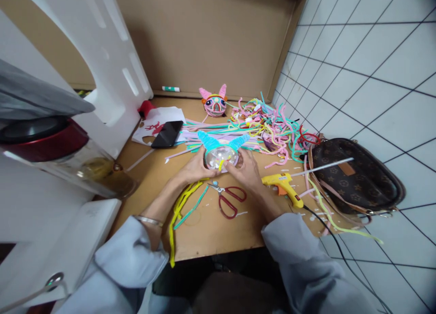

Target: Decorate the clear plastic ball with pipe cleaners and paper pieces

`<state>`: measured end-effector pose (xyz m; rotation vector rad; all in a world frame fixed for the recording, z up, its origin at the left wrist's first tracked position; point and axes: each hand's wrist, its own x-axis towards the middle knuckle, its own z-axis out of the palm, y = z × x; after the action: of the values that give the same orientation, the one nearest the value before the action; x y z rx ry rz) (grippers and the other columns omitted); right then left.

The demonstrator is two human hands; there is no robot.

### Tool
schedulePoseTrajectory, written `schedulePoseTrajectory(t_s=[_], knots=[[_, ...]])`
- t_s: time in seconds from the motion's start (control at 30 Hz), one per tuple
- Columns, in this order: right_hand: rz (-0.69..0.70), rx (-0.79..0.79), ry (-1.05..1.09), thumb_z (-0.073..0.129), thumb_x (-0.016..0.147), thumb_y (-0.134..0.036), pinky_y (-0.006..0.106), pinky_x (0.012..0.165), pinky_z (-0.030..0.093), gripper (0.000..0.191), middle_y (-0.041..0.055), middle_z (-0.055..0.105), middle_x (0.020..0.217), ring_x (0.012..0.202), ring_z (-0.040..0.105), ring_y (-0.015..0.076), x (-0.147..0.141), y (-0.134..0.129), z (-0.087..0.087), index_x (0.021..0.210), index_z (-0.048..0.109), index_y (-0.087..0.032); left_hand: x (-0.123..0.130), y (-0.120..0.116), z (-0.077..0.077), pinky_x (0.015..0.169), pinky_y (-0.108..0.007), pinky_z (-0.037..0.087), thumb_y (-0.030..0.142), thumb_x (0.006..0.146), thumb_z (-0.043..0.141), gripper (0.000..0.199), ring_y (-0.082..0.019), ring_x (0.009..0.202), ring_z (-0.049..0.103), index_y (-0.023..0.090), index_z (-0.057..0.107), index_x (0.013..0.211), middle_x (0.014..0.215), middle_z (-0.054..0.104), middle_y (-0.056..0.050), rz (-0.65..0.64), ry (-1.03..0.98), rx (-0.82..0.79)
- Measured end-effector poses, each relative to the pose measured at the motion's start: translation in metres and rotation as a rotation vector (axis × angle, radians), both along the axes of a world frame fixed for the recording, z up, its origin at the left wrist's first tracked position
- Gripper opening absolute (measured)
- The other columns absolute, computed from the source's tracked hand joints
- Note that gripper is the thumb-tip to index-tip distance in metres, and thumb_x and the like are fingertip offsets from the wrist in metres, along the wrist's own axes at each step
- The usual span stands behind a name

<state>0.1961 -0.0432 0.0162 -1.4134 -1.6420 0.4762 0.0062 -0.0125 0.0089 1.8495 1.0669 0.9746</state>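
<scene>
A clear, shiny rounded ornament (222, 157) with two blue fuzzy ears is held between my hands above the table. My left hand (197, 166) grips its left side, fingers wrapped round it. On the other side my right hand (245, 168) is closed on it, the thumb beside a short yellow piece (221, 164) on its front. Just below lie red-handled scissors (229, 199), blades partly apart. Yellow fuzzy strips (180, 206) and a teal one (192, 208) rest near my left forearm.
A finished-looking pink-eared ornament (215, 105) stands at the back by many pipe cleaners (272, 127). A phone (167, 134) lies left. Rightward are a yellow glue gun (284, 185) and a brown bag (354, 173); a glass jug (102, 168) stands far left.
</scene>
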Motion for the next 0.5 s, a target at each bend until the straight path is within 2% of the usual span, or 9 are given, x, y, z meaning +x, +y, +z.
schedulePoseTrajectory(t_s=[0.27, 0.5], knots=[[-0.09, -0.02, -0.029, 0.068, 0.069, -0.034, 0.046, 0.098, 0.047, 0.042, 0.0116, 0.059, 0.105, 0.105, 0.058, 0.0298, -0.0085, -0.0015, 0.0025, 0.106, 0.059, -0.017, 0.0009, 0.0014, -0.0021, 0.108, -0.049, 0.042, 0.036, 0.055, 0.081, 0.088, -0.035, 0.123, 0.053, 0.015, 0.044, 0.132, 0.13, 0.054, -0.013, 0.021, 0.025, 0.032], [-0.122, 0.032, 0.001, 0.064, 0.065, -0.033, 0.044, 0.093, 0.048, 0.038, 0.0063, 0.057, 0.1, 0.099, 0.057, 0.0259, -0.0103, 0.0023, -0.0045, 0.1, 0.055, -0.022, 0.0012, 0.0025, -0.0033, 0.106, -0.047, 0.045, 0.038, 0.056, 0.082, 0.088, -0.033, 0.12, 0.055, 0.014, 0.045, 0.133, 0.129, 0.056, -0.013, 0.009, 0.004, 0.041]])
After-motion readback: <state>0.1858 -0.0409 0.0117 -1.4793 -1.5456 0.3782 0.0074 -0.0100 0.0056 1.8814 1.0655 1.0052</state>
